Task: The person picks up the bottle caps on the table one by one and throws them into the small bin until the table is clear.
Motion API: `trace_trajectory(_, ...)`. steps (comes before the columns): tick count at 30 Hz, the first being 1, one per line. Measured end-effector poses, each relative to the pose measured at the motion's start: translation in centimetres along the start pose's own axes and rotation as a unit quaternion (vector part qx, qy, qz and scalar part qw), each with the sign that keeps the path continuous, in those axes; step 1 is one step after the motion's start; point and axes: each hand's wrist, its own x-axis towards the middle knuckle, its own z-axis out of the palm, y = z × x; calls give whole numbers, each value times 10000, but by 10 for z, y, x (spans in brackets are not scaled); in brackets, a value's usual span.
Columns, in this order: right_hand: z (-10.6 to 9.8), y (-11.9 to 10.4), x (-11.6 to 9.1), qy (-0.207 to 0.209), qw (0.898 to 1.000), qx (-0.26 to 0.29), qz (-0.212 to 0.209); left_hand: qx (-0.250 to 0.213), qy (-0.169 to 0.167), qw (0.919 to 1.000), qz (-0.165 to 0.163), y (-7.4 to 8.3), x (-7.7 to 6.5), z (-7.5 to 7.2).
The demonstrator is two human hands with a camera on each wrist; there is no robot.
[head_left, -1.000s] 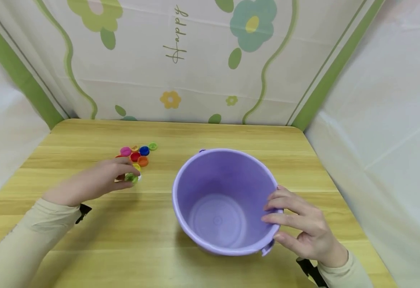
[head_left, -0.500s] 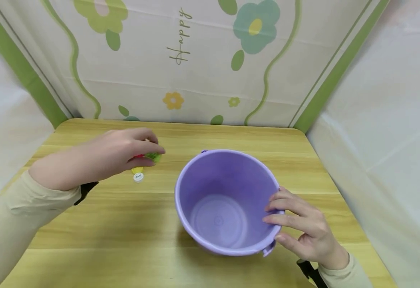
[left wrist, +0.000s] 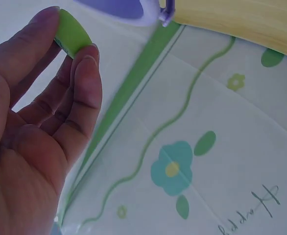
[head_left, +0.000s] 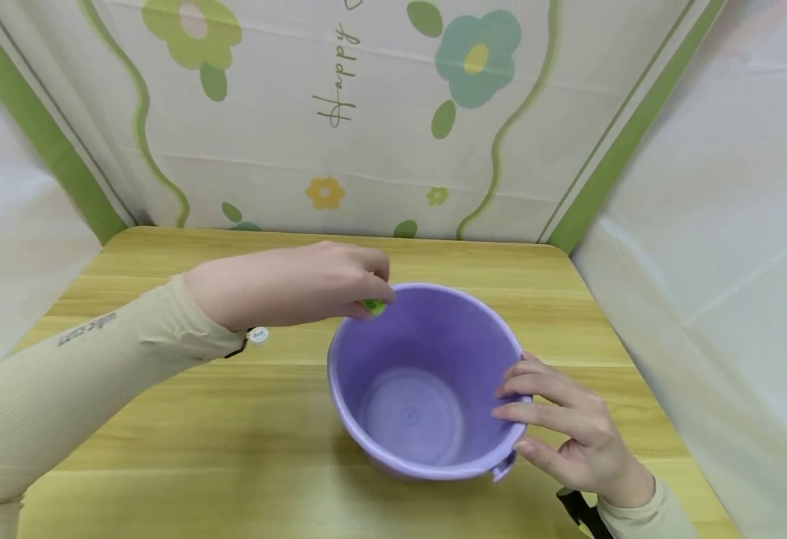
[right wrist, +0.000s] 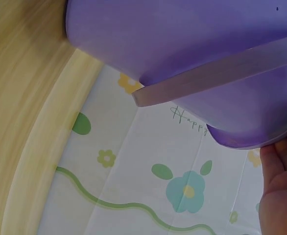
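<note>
My left hand (head_left: 299, 283) pinches a green bottle cap (left wrist: 75, 33) between thumb and fingertips. In the head view it is over the far left rim of a purple bucket (head_left: 443, 326), where the cap's green edge shows below the fingers. The bucket stands on the table, its mouth tipped towards me and its bottom bare. With fingers inside the rim and thumb outside, my right hand (head_left: 568, 423) grips the bucket's right side. The right wrist view shows the bucket's outer wall and its band-like handle (right wrist: 212, 76).
A small white cap (head_left: 258, 336) lies on the wooden table (head_left: 231, 449) beside my left wrist. My left forearm hides the area where other coloured caps lay earlier. Behind the table hangs a flowered cloth (head_left: 380, 112), with white cloth at both sides.
My left hand has carried the green bottle cap from the group of caps on the left, up and rightwards to the bucket's rim. My right hand and the bucket have stayed in place.
</note>
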Motion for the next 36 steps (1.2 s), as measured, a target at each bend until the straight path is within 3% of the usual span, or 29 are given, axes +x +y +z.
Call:
trace_trajectory(8, 1, 0, 0, -76, 10000, -1, 55, -327, -688, 9971, 18, 0, 31, 13)
trace_trajectory(16, 2, 0, 0, -123, 9999, 3, 85, -407, -1228, 9916, -27, -3, 45, 28)
trace_trajectory(26, 2, -1, -1, -130, 9999, -25, 86, -456, -1280, 9907, -68, -7, 47, 34)
trace_trajectory(36, 1, -1, 1, -156, 9998, -19, 120, -122, -1350, 9907, -116, -1, 46, 26)
